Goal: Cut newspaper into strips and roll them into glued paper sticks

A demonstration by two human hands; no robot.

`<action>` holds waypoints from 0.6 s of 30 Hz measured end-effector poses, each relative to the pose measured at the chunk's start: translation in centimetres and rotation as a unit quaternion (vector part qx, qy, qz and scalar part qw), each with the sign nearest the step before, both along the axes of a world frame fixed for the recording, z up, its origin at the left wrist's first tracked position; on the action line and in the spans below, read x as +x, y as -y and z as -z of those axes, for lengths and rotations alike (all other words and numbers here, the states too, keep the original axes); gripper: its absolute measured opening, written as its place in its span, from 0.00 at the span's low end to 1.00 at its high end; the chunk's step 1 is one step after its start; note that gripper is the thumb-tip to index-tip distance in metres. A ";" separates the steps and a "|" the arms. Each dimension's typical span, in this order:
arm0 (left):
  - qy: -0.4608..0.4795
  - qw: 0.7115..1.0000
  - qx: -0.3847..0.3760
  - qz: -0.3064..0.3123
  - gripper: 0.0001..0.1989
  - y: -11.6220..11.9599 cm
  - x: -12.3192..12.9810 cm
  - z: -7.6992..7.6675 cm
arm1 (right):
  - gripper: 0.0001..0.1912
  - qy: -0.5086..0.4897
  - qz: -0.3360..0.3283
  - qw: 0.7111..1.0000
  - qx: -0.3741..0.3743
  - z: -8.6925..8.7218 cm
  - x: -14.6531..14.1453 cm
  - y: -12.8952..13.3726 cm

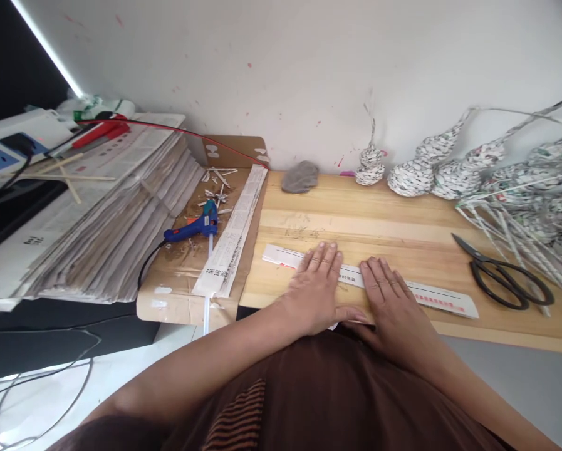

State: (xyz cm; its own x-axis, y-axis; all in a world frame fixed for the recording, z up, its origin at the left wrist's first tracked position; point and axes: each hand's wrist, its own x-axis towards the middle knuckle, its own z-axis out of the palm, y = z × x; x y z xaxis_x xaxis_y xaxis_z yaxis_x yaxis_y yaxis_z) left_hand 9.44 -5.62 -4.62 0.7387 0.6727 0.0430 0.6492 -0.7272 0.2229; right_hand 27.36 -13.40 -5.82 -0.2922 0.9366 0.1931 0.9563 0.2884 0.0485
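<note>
A folded newspaper strip [443,298] lies slantwise along the front of the wooden board [379,216]. Flat on its left half rests my left hand [316,291], fingers stretched out and pointing away from me. My right hand [391,297] lies flat across the strip just to the right, fingers extended and side by side. Both thumbs reach toward each other near the board's front edge. Between the hands a short printed part of the strip shows. What is under the palms is hidden.
Black scissors [501,279] lie at the right, beside woven paper gourd shapes [412,178] and thin paper rods. A grey cloth [300,176] is at the back. To the left are a blue glue gun [193,227], more paper strips [234,235] and a tall newspaper stack [135,219].
</note>
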 end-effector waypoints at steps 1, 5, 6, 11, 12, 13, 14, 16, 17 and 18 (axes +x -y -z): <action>-0.006 1.000 0.002 -0.016 0.55 0.0 -0.8 0.0 | 0.48 0.001 0.002 1.000 -0.003 0.0 0.0 0.0; -0.016 0.996 0.033 -0.084 0.50 -0.2 -5.0 -0.4 | 0.51 0.000 0.009 1.000 -0.007 0.1 -0.1 0.0; -0.013 0.994 0.047 -0.093 0.48 -0.3 -5.9 -0.5 | 0.52 -0.001 0.010 1.000 -0.006 0.1 -0.1 0.0; -0.014 0.991 0.082 -0.107 0.42 -0.4 -8.8 -0.4 | 0.49 -0.013 0.014 1.000 -0.006 0.0 -0.1 0.1; -0.019 0.991 0.084 -0.104 0.40 -0.4 -9.0 -0.4 | 0.48 -0.014 0.014 1.000 -0.009 -0.1 -0.1 0.1; -0.024 0.991 0.086 -0.099 0.38 -0.5 -9.0 -0.4 | 0.46 -0.013 0.014 1.000 -0.011 -0.2 -0.1 0.1; -0.027 0.991 0.090 -0.097 0.36 -0.6 -9.0 -0.4 | 0.44 -0.012 0.013 1.000 -0.014 -0.2 -0.1 0.1; -0.028 0.989 0.103 -0.100 0.33 -0.8 -8.8 -0.5 | 0.41 -0.008 0.011 1.000 -0.018 -0.3 -0.1 0.1; -0.029 0.988 0.110 -0.104 0.33 -0.9 -8.7 -0.6 | 0.40 -0.007 0.011 1.000 -0.018 -0.3 -0.1 0.0; -0.030 0.987 0.117 -0.105 0.33 -1.0 -8.6 -0.6 | 0.40 -0.006 0.011 1.000 -0.016 -0.4 -0.1 0.0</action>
State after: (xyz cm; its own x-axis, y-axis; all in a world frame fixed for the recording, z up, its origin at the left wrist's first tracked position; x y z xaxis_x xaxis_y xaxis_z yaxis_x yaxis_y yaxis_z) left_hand 0.87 -4.60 -3.99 0.5906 0.7877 0.1752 0.7977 -0.6027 0.0210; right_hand 27.24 -13.38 -5.47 -0.2685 0.9490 0.1653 0.9631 0.2676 0.0284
